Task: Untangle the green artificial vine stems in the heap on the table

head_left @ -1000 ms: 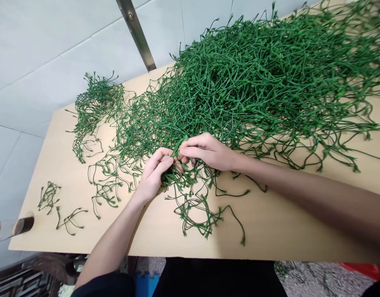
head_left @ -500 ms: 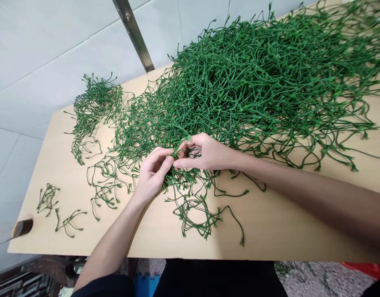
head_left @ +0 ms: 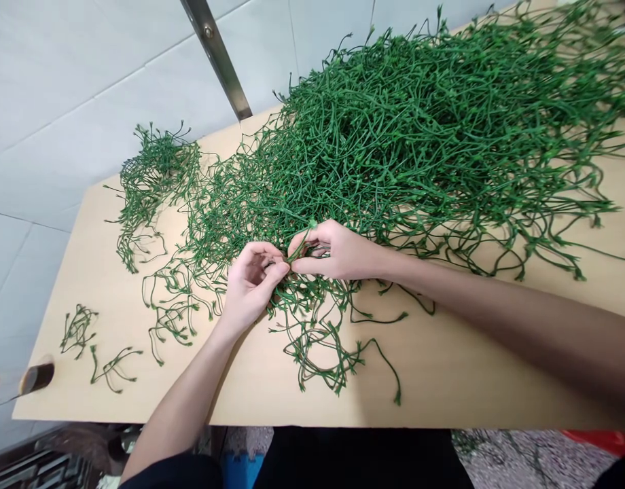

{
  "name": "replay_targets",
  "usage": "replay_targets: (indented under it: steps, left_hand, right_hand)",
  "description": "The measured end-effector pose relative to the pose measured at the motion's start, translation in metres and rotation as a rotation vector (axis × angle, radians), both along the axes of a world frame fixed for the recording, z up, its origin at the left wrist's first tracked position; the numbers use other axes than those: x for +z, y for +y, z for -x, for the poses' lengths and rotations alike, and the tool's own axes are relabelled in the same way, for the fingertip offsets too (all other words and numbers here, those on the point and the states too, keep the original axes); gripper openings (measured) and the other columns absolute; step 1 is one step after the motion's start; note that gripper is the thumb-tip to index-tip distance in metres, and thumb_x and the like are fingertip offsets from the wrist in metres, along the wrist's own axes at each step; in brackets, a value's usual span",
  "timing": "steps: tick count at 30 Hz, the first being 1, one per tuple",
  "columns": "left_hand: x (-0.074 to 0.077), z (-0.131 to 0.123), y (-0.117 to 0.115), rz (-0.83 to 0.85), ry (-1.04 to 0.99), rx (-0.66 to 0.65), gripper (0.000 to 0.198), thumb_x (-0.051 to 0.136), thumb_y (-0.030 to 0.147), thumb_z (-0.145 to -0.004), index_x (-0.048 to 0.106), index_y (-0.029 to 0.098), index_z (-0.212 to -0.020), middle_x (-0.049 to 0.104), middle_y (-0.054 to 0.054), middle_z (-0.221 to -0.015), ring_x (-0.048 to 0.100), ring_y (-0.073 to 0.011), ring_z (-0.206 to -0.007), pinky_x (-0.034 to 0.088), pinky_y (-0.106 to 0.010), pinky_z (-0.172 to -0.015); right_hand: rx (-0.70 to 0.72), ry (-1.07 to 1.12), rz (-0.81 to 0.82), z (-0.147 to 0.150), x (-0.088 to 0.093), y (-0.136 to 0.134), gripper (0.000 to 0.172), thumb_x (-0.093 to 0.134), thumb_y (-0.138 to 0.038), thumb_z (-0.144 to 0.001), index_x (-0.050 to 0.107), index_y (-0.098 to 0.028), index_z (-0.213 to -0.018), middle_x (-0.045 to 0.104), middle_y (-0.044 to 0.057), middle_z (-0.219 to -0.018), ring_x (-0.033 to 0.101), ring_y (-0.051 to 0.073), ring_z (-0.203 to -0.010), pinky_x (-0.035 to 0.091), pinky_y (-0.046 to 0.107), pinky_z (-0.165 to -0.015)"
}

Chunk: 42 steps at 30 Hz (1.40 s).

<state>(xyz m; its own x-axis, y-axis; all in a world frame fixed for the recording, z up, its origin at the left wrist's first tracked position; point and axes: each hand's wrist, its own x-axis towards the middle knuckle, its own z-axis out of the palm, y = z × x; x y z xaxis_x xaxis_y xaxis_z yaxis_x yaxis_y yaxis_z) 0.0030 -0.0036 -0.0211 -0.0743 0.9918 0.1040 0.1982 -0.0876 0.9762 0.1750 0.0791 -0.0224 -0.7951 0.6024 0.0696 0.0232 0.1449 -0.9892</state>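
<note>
A thin green plastic stem (head_left: 301,246) runs between the fingertips of my two hands, above the near edge of a big tangled heap of like stems (head_left: 394,136). My left hand (head_left: 248,288) pinches its lower end between thumb and curled fingers. From the other side, the thumb and bent forefinger of my right hand (head_left: 343,251) close on the same stem, the fingertips of both hands almost touching. A small light-green tip (head_left: 312,223) shows above the right forefinger. Loose stems (head_left: 323,353) lie on the table just below my hands.
The heap covers much of the wooden table (head_left: 445,367) and reaches the tiled wall (head_left: 62,81). A smaller bunch of stems (head_left: 154,163) lies at the back left. A cup with dark contents (head_left: 37,375) is at the left edge, and a metal bar (head_left: 218,58) meets the table's back edge.
My left fingers have curled more, and the left thumb has shifted slightly right toward the right hand. The stem between the hands shows more clearly. The heap looks unchanged.
</note>
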Motion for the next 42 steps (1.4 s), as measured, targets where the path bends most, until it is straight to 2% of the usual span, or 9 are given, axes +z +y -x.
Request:
replay_targets:
  steps: [8,12,18,22,28,34,39,42]
  left_hand:
    - [0.0056,0.0004,-0.0002,0.062,0.126,-0.085,0.031,0.069,0.047,-0.081,0.062,0.017,-0.078,0.06,-0.002,-0.076,0.053,-0.0112,-0.063,0.043,-0.023,-0.056]
    - [0.0038,-0.0001,-0.0033,0.083,0.134,-0.05,0.03,0.067,0.047,-0.084,0.062,0.017,-0.08,0.061,0.0,-0.065,0.054,-0.0111,-0.058,0.043,-0.022,-0.054]
    - [0.0033,-0.0013,-0.005,0.012,0.128,-0.046,0.03,0.065,0.047,-0.085,0.061,0.017,-0.082,0.06,0.001,-0.066,0.051,-0.009,-0.057,0.04,-0.02,-0.052]
    - [0.0044,-0.0005,-0.0051,0.017,0.106,-0.079,0.03,0.066,0.047,-0.085,0.061,0.017,-0.082,0.064,-0.001,-0.068,0.058,-0.0103,-0.06,0.045,-0.02,-0.055]
    - [0.0035,-0.0012,-0.0061,-0.045,0.133,-0.136,0.022,0.063,0.038,-0.088,0.064,0.017,-0.083,0.068,-0.002,-0.068,0.065,-0.012,-0.062,0.05,-0.021,-0.058]
    - [0.0012,0.0004,-0.0057,-0.112,0.2,-0.092,0.015,0.067,0.031,-0.085,0.067,0.017,-0.081,0.069,-0.002,-0.071,0.063,-0.0113,-0.061,0.049,-0.02,-0.057]
    - [0.0019,0.001,-0.0065,-0.033,0.183,-0.155,0.016,0.063,0.031,-0.089,0.065,0.017,-0.084,0.072,-0.003,-0.071,0.067,-0.0129,-0.064,0.051,-0.021,-0.061]
    - [0.0024,0.0011,-0.0064,-0.033,0.179,-0.184,0.015,0.06,0.03,-0.091,0.063,0.017,-0.086,0.072,-0.003,-0.073,0.068,-0.0131,-0.067,0.052,-0.022,-0.065]
  right_hand:
    - [-0.007,0.021,0.102,0.0008,-0.003,0.0013,0.007,0.06,-0.021,-0.073,0.061,-0.014,-0.075,0.058,-0.002,-0.068,0.052,0.01,-0.063,0.04,0.024,-0.058]
    - [-0.005,-0.01,0.031,0.0004,-0.0011,0.001,0.008,0.059,-0.021,-0.073,0.061,-0.013,-0.074,0.059,0.0,-0.069,0.053,0.011,-0.066,0.041,0.024,-0.06]
    - [0.055,-0.069,-0.028,-0.0011,0.0018,0.0024,0.016,0.058,-0.025,-0.077,0.063,-0.012,-0.07,0.055,-0.001,-0.065,0.045,0.008,-0.06,0.035,0.023,-0.055]
    - [0.077,-0.052,-0.008,-0.0022,0.0009,0.0038,0.013,0.057,-0.023,-0.074,0.061,-0.013,-0.066,0.055,-0.001,-0.065,0.045,0.008,-0.059,0.035,0.023,-0.055]
    - [0.133,-0.057,0.048,-0.0042,0.0028,0.0044,0.009,0.057,-0.022,-0.07,0.06,-0.015,-0.064,0.058,-0.001,-0.064,0.05,0.011,-0.063,0.038,0.026,-0.061]
    - [0.081,-0.125,-0.046,-0.0044,0.0051,0.0016,0.009,0.06,-0.023,-0.071,0.062,-0.017,-0.064,0.055,-0.006,-0.062,0.043,0.008,-0.061,0.035,0.028,-0.071]
    - [0.113,-0.03,-0.043,-0.0036,0.0004,0.0031,0.018,0.052,-0.024,-0.071,0.064,-0.016,-0.059,0.051,-0.004,-0.054,0.04,0.008,-0.053,0.031,0.026,-0.054]
    - [0.12,-0.01,-0.073,-0.0032,-0.0014,0.004,0.021,0.05,-0.024,-0.071,0.063,-0.016,-0.057,0.052,-0.003,-0.053,0.041,0.009,-0.052,0.029,0.025,-0.05]
